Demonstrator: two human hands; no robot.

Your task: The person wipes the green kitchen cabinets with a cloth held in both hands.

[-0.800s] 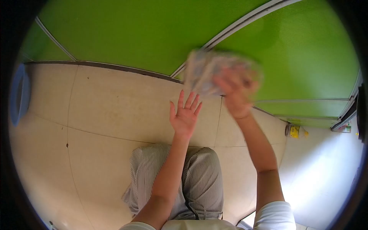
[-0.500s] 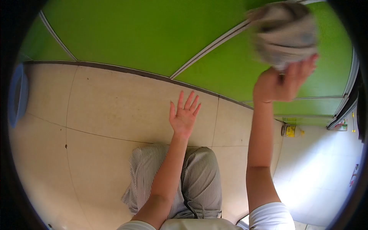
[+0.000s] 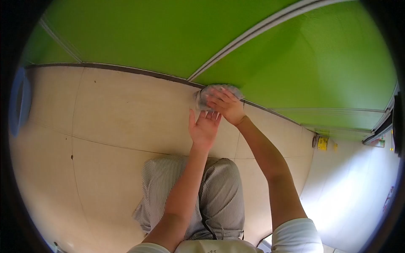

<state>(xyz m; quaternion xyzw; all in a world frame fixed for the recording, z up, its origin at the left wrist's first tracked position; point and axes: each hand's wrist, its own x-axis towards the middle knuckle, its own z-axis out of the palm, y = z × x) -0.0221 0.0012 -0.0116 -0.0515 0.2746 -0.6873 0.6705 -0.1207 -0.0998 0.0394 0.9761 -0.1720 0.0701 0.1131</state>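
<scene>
A greyish cloth (image 3: 202, 100) lies bunched against the lower edge of the green cabinet front (image 3: 270, 63), just right of the foot of a pale diagonal strip. My right hand (image 3: 225, 103) is on top of the cloth with its fingers over it and holds it. Palm up and fingers apart, my left hand (image 3: 204, 130) is right below, its fingertips at the cloth's near edge and partly hidden by the cloth and my right hand. Nothing lies in its palm.
Beige floor tiles (image 3: 122, 109) run below the cabinet. At the far left stands a blue basin (image 3: 21, 101). A yellow-labelled bottle (image 3: 322, 143) is at the right by a white wall (image 3: 354, 181). My striped knees (image 3: 168, 177) are below my hands.
My right hand has swung with the cloth from high on the right-hand green panel down and left to the cabinet's base, beside my left hand. My left hand has barely moved.
</scene>
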